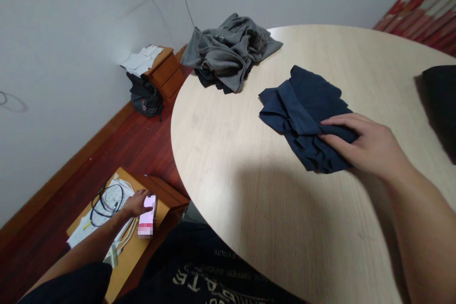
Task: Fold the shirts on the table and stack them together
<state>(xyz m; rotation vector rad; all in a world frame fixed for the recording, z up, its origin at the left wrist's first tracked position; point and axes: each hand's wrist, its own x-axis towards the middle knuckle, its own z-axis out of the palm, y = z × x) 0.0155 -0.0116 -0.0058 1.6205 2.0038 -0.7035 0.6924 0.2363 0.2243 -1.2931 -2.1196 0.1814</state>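
we pinch the folded navy cloth [313, 92] with our right hand [374, 145], thumb and forefinger clamped on a fold at its near right side. the cloth lies on the pale round table [217, 137], right of the middle of our view, its lower edge ruffled in layers and a flat band running across it. further back and to the left we see a crumpled grey garment [237, 50] near the table's edge, with dark cloth [208, 80] showing under it. a black item [441, 104] sits at the right border, cut off by it.

our left hand [137, 203] is down over the wooden cabinet [128, 280] beside the table, touching a phone [147, 211] with a lit screen. our thumb lies across the screen and the other fingers are at its upper edge; we cannot tell whether they clamp it. just beside that hand, a looped black cable [93, 209] lies on white papers [80, 235].
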